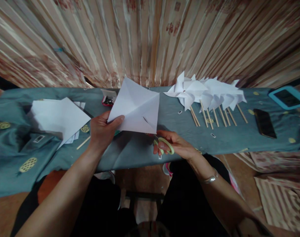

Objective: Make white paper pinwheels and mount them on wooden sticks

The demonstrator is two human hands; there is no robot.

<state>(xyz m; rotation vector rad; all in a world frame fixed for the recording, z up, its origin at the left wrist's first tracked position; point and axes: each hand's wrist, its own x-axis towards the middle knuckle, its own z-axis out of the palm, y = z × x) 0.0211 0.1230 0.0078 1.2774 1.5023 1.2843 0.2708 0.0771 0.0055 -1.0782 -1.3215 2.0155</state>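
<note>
My left hand (102,130) grips a square sheet of white paper (137,105) by its left side, thumb on top. Diagonal creases cross the sheet, and a dark slit shows near its lower right part. In my right hand (173,143) is a pair of scissors (166,145) with pale yellow-green handles. Fingers go through the handle loops. The blades point up at the sheet's lower right corner and are mostly hidden by the paper, so I cannot tell how far apart they are.
White paper pinwheels (189,90) on wooden sticks lie in a row at the right. A phone (264,123) and a blue-framed device (289,97) lie farther right. Loose white sheets (58,115) and a stick (83,142) are at the left. Behind the paper stands a small box (108,97).
</note>
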